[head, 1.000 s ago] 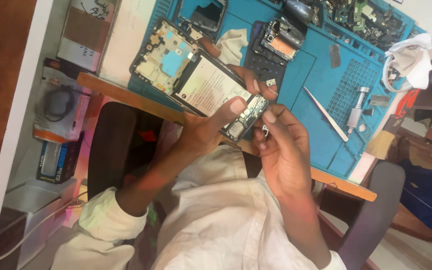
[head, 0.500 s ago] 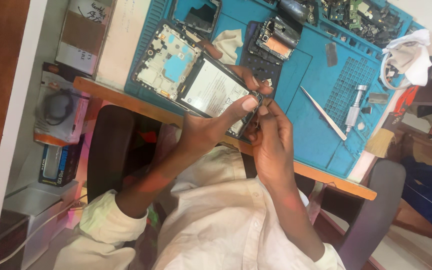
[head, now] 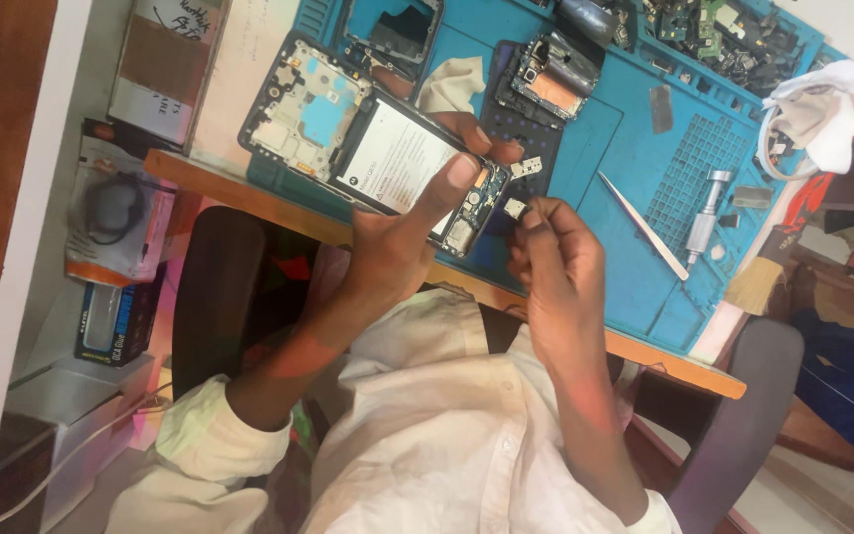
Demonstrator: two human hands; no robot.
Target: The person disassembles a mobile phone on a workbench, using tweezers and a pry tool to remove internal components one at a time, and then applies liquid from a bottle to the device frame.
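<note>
Nearest to us, our left hand (head: 402,237) grips one opened phone (head: 417,173) by its edges, thumb laid over its white battery, holding it just above the near edge of the desk (head: 249,193). Our right hand (head: 555,262) is pinched shut on one small metal part (head: 517,208), held just beside the phone's exposed lower board. Under both lies a single blue work mat (head: 635,129). On it we count three more stripped phone bodies: one frame (head: 300,104) touching the held phone on the left, a second (head: 392,30) farther back, a third (head: 554,77) on a dark pad. One pair of white tweezers (head: 642,224) and one silver screwdriver (head: 706,213) lie well apart from the right hand. A folded cloth (head: 452,84) sits between the frames. At the far rim, the mat's tray (head: 733,35) holds loose circuit scraps, too many and too small to count.
</note>
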